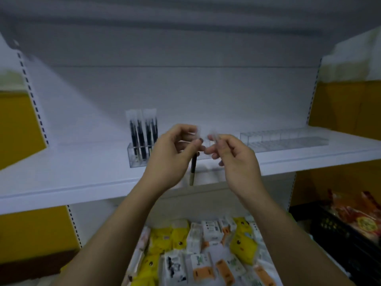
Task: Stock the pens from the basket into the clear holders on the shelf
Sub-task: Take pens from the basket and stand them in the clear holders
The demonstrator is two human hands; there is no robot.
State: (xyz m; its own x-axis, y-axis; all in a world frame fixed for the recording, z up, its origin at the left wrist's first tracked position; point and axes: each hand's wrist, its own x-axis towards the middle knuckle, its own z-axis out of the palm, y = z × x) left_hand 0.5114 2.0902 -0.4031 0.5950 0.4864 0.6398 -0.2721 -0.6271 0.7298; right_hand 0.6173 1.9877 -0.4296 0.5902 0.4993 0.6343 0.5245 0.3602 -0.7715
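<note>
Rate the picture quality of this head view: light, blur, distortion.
Head view: dim, bluish light; blur softens the left hand, right hand and pen; the wide-angle lens bows the shelf edge; shadow darkens the top of the back panel.

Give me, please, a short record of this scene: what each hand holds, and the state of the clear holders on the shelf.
left hand: holds a dark pen, which hangs down
right hand: pinches a clear item, too blurred to identify
left holder: contains stocked pens, upright
right holder: no pens visible
shelf: white, carries both holders
</note>
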